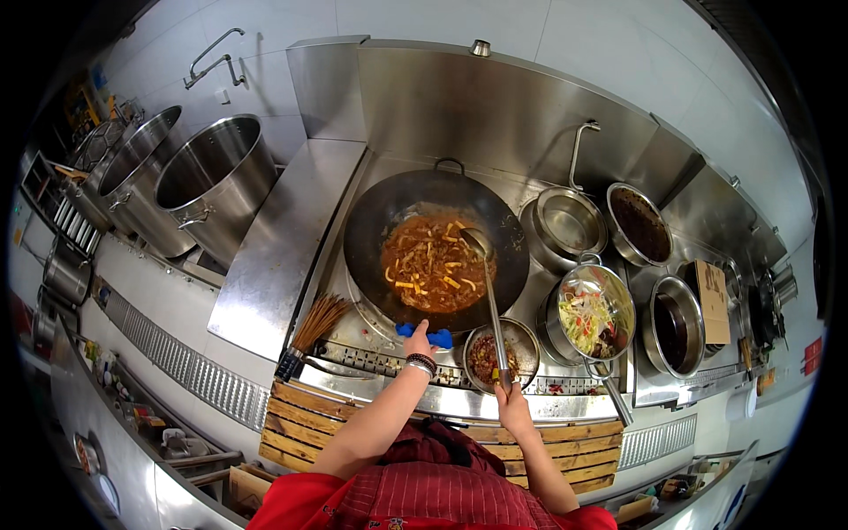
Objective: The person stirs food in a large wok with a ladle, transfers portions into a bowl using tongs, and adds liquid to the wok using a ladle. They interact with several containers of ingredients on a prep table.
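A large black wok (371, 218) sits on the stove before me, with a reddish-brown stew (430, 265) of strips and yellow pieces in it. My left hand (419, 341) grips a blue cloth (434, 336) at the wok's near rim. In my right hand (513, 407) is the handle of a long steel ladle (493, 305); its bowl rests at the right side of the stew. Below the ladle's handle stands a round metal pan (528, 344) with chopped red and brown food. Farther right, a strainer (623, 298) of shredded vegetables lies over a pot.
Metal bowls of dark liquid (670, 331) and dark sauce (639, 225) stand at right, by an empty-looking steel bowl (571, 222) under a faucet (576, 152). A bamboo wok brush (318, 324) leans left of the wok. Tall stockpots (218, 192) stand far left. Wooden slats (298, 424) run along the near edge.
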Action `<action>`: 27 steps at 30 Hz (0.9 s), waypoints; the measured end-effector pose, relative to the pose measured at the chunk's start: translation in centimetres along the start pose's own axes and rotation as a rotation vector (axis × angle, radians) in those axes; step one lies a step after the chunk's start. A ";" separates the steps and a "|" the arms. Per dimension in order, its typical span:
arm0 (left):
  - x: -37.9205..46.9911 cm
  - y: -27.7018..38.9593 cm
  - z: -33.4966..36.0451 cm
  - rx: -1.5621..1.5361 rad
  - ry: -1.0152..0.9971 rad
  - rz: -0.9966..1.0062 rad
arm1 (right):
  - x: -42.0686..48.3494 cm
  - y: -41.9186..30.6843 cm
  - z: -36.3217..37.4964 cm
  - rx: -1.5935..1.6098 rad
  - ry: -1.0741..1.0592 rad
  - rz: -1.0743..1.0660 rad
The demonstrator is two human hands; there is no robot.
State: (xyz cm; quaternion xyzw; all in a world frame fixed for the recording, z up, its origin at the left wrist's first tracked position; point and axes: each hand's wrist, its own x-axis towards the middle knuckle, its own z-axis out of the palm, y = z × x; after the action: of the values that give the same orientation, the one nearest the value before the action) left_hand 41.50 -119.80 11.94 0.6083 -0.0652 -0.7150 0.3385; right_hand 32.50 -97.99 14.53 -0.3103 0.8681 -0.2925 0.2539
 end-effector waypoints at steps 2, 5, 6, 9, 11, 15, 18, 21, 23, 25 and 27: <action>1.7 -0.4 -0.7 0.043 -0.036 0.028 | -0.1 -0.4 0.1 0.015 -0.011 0.002; 1.4 0.0 -0.7 0.136 -0.071 0.003 | 0.0 0.2 0.4 0.024 -0.018 0.042; 1.8 0.0 -0.9 0.134 -0.092 0.016 | 0.1 0.5 0.6 0.036 -0.026 0.051; 2.1 -0.2 -1.3 0.112 -0.144 0.049 | 0.2 0.8 1.0 -0.011 -0.012 0.027; 0.9 0.1 -1.1 0.072 -0.165 0.062 | -0.1 -0.2 0.4 -0.153 0.044 -0.057; 1.9 -0.1 -1.8 0.076 -0.205 0.070 | 0.7 -2.3 -1.9 -0.130 -0.120 -0.014; 1.8 -0.1 -1.7 0.074 -0.208 0.069 | 1.4 -3.0 -4.0 -0.206 -0.202 -0.026; 0.9 0.3 -1.7 0.080 -0.237 0.043 | 1.0 -4.8 -5.4 -0.111 -0.276 0.125; 0.5 0.4 -1.6 0.126 -0.244 0.048 | 1.3 -1.5 -3.2 -0.071 -0.157 -0.013; 0.8 0.6 -1.9 0.119 -0.260 0.042 | 1.6 1.7 -0.2 -0.009 -0.075 -0.116; 1.0 0.6 -2.0 0.110 -0.256 0.035 | 1.2 1.6 0.8 -0.063 -0.016 -0.137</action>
State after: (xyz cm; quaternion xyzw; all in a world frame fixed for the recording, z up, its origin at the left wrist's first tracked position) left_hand 43.51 -120.13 10.93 0.5286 -0.1574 -0.7759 0.3062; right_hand 31.55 -98.13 12.59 -0.3791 0.8516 -0.2795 0.2302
